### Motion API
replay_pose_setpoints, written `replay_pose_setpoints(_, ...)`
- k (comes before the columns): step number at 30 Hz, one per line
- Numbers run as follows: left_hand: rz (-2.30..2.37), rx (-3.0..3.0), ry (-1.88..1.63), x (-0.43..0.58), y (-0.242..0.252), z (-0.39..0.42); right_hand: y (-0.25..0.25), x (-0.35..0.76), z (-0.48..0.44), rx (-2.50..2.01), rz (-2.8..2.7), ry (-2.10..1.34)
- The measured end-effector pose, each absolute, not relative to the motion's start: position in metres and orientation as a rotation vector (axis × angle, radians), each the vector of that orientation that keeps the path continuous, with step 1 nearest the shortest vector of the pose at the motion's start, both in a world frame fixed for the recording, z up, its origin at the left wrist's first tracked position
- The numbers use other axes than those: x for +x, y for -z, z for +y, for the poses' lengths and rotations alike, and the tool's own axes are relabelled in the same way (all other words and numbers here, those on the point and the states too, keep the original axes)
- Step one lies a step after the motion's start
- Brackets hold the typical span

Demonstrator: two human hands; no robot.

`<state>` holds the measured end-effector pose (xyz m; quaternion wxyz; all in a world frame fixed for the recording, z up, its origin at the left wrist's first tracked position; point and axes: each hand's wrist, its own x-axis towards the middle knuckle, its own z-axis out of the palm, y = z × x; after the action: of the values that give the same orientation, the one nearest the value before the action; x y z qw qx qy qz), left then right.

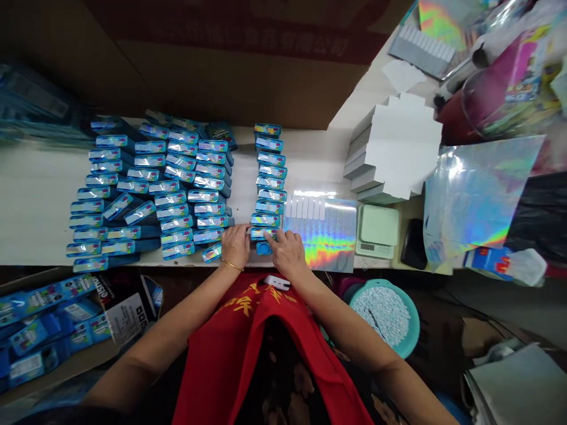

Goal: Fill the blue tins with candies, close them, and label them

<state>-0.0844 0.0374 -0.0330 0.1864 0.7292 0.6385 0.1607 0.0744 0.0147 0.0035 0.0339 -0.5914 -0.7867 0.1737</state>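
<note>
A row of small blue boxes (270, 183) with shiny stickers on their upper ends stands in front of me. My left hand (236, 246) is closed, its thumb and fingertips against the left end of a blue box (259, 233) near the table's front edge. From the other side, my right hand (289, 252) lays a stretched index finger on the same box's top; its other fingers are apart. Just right of this hand lies a holographic sticker sheet (328, 239) with a few pale strips on it. One more blue box (264, 248) sits between my hands, closer to me.
Several rows of stickered boxes (172, 198) fill the left. A large carton (239, 88) stands behind. On the right are stacked white card pieces (398, 147), a pale green scale (378, 227) and a phone (414, 243). Below sits a turquoise basin (411, 330) of white pieces.
</note>
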Motion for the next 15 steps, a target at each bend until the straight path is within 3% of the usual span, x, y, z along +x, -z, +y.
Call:
replay_pose_setpoints(6, 1.666, 2.015, -0.849, -0.061, 0.008, 0.058, 0.023, 0.155, 0.028, -1.856, -1.939, -0.588)
replay_pose_setpoints(11, 1.196, 2.318, -0.470, 0.035, 0.005, 0.099, 0.053, 0.265, 0.066, -2.110, -1.709, -0.390)
replay_pose_setpoints(15, 1.261, 2.376, -0.149, 0.106, 0.047, 0.136, 0.074, 0.291, 0.103, -2.190, -1.950, -0.413)
